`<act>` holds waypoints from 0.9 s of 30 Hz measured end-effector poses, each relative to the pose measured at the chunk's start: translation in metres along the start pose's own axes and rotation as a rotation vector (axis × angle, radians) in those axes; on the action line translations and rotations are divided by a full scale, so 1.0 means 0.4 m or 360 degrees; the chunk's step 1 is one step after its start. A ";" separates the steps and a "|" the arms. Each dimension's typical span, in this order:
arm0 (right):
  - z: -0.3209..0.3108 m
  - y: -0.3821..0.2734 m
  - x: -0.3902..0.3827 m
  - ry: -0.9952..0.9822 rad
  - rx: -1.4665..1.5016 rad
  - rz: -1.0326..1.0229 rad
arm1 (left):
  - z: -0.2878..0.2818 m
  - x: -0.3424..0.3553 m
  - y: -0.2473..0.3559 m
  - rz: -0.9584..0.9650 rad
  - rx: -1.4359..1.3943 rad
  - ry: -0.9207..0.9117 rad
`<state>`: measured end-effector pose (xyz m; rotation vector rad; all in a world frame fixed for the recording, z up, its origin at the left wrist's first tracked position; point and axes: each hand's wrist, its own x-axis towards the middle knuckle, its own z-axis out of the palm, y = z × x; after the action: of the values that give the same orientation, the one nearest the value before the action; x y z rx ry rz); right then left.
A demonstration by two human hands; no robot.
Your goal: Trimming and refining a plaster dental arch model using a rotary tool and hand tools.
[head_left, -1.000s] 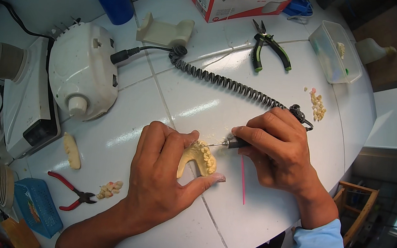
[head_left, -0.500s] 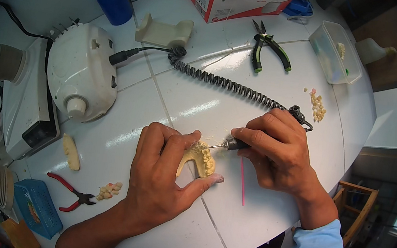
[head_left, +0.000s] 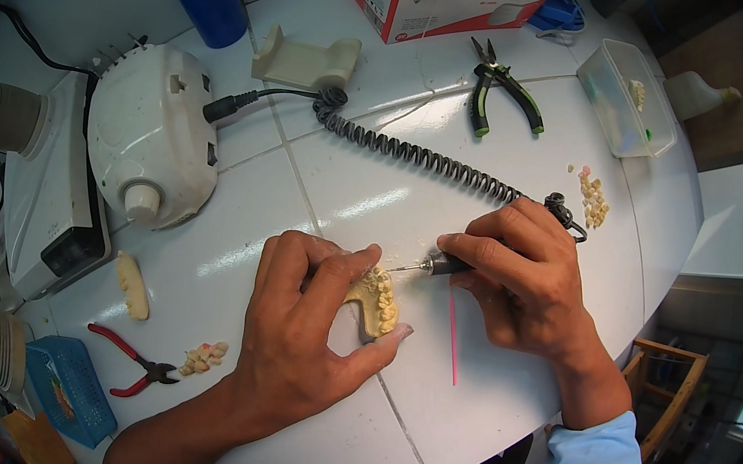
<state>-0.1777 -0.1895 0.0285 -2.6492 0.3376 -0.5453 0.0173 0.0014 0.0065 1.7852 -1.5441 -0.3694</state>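
My left hand (head_left: 301, 316) grips a cream-coloured dental cast (head_left: 375, 305), an arch with a row of teeth, fingers on its far end and thumb at its near end. In my right hand (head_left: 519, 278) is a black and silver rotary handpiece (head_left: 446, 264), pinched like a pen. Its thin bur points left and reaches the far end of the cast; whether it touches cannot be made out. A thin pink stick (head_left: 453, 339) lies on the table just below the handpiece.
A coiled black cord (head_left: 418, 152) runs from the white control unit (head_left: 156, 136) toward the handpiece. Green-black pliers (head_left: 500, 90), red-handled cutters (head_left: 142, 366), small loose teeth (head_left: 594, 199), a clear tub (head_left: 624, 105) and a blue basket (head_left: 74, 390) stand or lie around the white tiled table.
The cast has turned slightly in my left hand, and its left arm is now more covered by the fingers. My right hand with the handpiece has shifted a little.
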 end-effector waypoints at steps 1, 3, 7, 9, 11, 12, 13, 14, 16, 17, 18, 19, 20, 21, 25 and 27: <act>-0.001 0.001 0.001 -0.0001 0.0001 0.0000 | 0.002 0.000 -0.001 0.0008 -0.0002 0.0019; -0.003 0.001 0.003 -0.0009 0.0010 -0.0011 | 0.004 -0.002 -0.002 0.0013 -0.0004 0.0038; -0.004 0.003 -0.001 -0.0024 0.0015 -0.0005 | 0.007 -0.002 -0.003 0.0013 -0.0019 0.0057; -0.001 0.007 -0.004 -0.0013 0.0016 -0.0037 | 0.007 -0.001 -0.003 0.0028 -0.0017 0.0064; -0.005 0.002 -0.002 -0.0031 0.0022 -0.0022 | 0.004 -0.001 -0.002 0.0041 0.0013 0.0063; -0.007 0.000 -0.001 -0.0050 0.0028 -0.0007 | 0.004 -0.001 -0.002 0.0042 0.0012 0.0063; -0.006 0.000 -0.002 -0.0049 0.0028 -0.0007 | 0.005 -0.001 -0.003 0.0039 0.0002 0.0064; -0.005 0.000 -0.002 -0.0046 0.0025 -0.0010 | 0.005 -0.001 -0.003 0.0036 -0.0009 0.0065; -0.005 0.000 -0.002 -0.0042 0.0022 -0.0013 | 0.006 -0.001 -0.004 0.0039 -0.0006 0.0067; -0.005 -0.001 -0.002 -0.0041 0.0016 -0.0015 | 0.007 -0.001 -0.004 0.0041 -0.0003 0.0070; -0.005 -0.001 -0.002 -0.0039 0.0011 -0.0017 | 0.007 -0.002 -0.004 0.0042 -0.0003 0.0069; -0.004 0.000 -0.002 -0.0040 0.0012 -0.0017 | 0.007 -0.002 -0.004 0.0039 -0.0005 0.0070; -0.003 0.000 -0.002 -0.0040 0.0014 -0.0015 | 0.007 -0.002 -0.004 0.0036 -0.0008 0.0072; -0.002 0.001 -0.002 -0.0039 0.0016 -0.0014 | 0.006 -0.002 -0.004 0.0034 -0.0008 0.0071; -0.006 -0.001 -0.003 -0.0049 0.0001 -0.0010 | 0.005 0.000 -0.001 0.0038 -0.0011 0.0059; -0.006 -0.001 -0.004 -0.0046 0.0005 -0.0006 | 0.006 -0.001 -0.001 0.0035 -0.0015 0.0052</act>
<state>-0.1800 -0.1895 0.0300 -2.6526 0.3231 -0.5076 0.0160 0.0008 0.0044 1.7571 -1.5358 -0.3349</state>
